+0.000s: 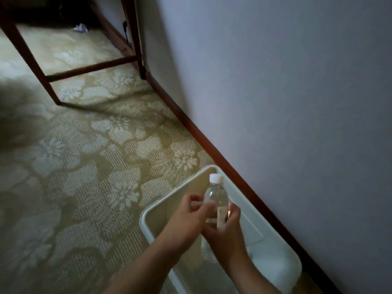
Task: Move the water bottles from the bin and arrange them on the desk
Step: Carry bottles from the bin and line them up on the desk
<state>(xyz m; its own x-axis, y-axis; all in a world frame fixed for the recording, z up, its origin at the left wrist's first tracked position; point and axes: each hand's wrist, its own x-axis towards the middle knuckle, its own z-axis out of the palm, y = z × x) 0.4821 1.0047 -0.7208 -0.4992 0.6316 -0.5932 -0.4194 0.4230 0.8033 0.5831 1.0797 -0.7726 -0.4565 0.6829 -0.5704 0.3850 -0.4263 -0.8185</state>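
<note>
A clear water bottle with a white cap is held upright above the white bin, which stands on the carpet by the wall. My right hand grips the bottle's lower half from the right. My left hand reaches in from the left, its fingers curled against the bottle's side. Below my hands, inside the bin, a second clear bottle shows faintly. The desk's top is out of view; only its dark wooden legs show at the upper left.
Patterned beige carpet covers the floor to the left. A white wall with a dark wooden baseboard runs diagonally along the right. A crumpled white paper lies under the desk, and a black cable hangs by its rear leg.
</note>
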